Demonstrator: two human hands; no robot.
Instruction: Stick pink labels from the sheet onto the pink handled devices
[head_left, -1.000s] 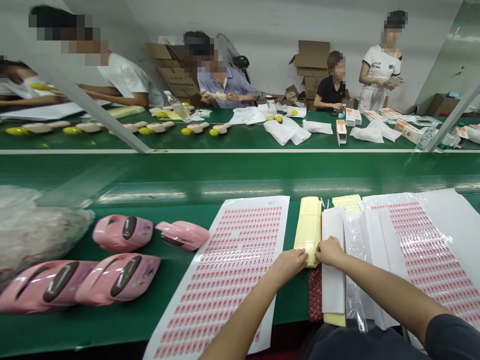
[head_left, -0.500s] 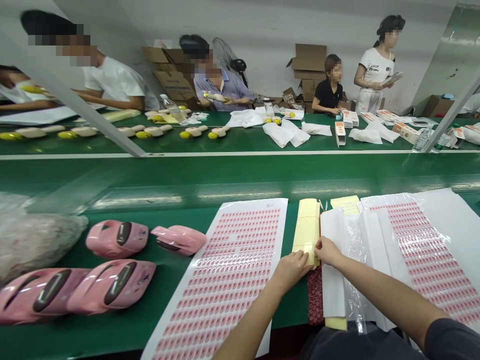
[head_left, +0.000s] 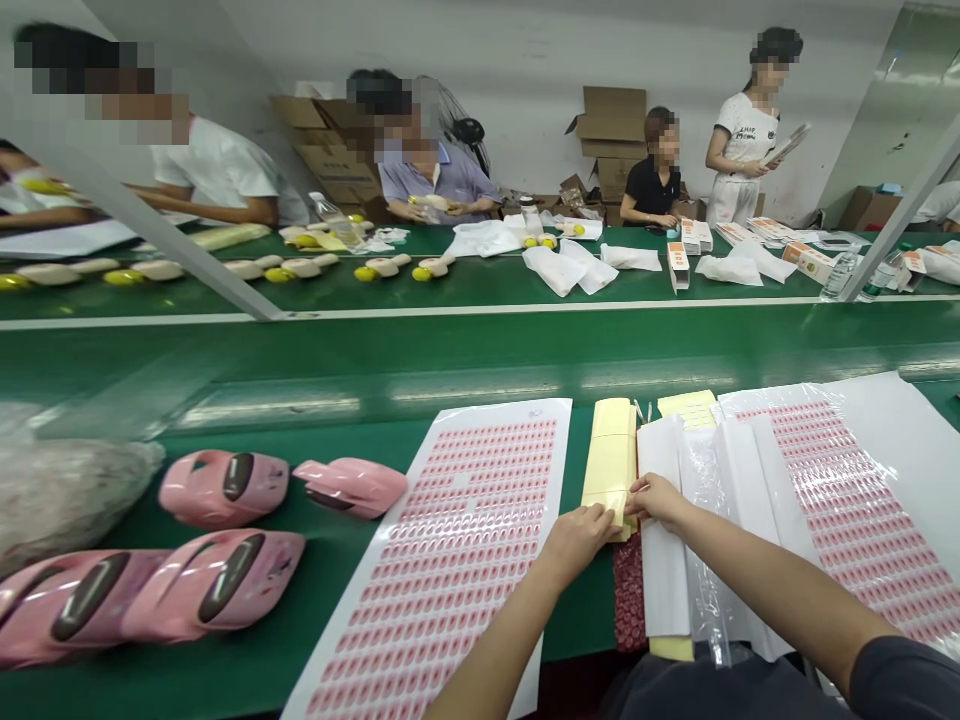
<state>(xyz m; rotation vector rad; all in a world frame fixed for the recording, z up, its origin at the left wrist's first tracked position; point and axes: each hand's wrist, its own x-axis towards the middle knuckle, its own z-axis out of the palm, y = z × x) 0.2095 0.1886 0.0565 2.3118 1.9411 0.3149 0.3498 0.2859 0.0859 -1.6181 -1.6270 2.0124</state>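
Observation:
A stack of pale yellow paper sheets (head_left: pixel 610 445) lies on the green table in front of me. My left hand (head_left: pixel 579 540) grips its lower left corner, fingertips on the top sheet. From the other side, my right hand (head_left: pixel 658 500) pinches the lower right edge, close to the left fingers. Under the stack's near end shows a dark red patterned piece (head_left: pixel 629 595). Left of my hands lies a large white sheet of small pink stickers (head_left: pixel 450 545). Folded white paper (head_left: pixel 664 580) and clear plastic film are by my right wrist.
Several glossy pink plastic housings (head_left: pixel 225 488) sit at the left, beside a filled clear bag (head_left: pixel 75 490). Another pink sticker sheet (head_left: pixel 862 510) is on the right. Beyond the green belt (head_left: pixel 480 345), co-workers sit or stand at a bench. Slanted metal posts (head_left: pixel 195 240) rise between.
My right fingers have shifted slightly at the sheets' lower right edge and spread a little. My left hand stays at the lower left corner. The view has turned slightly.

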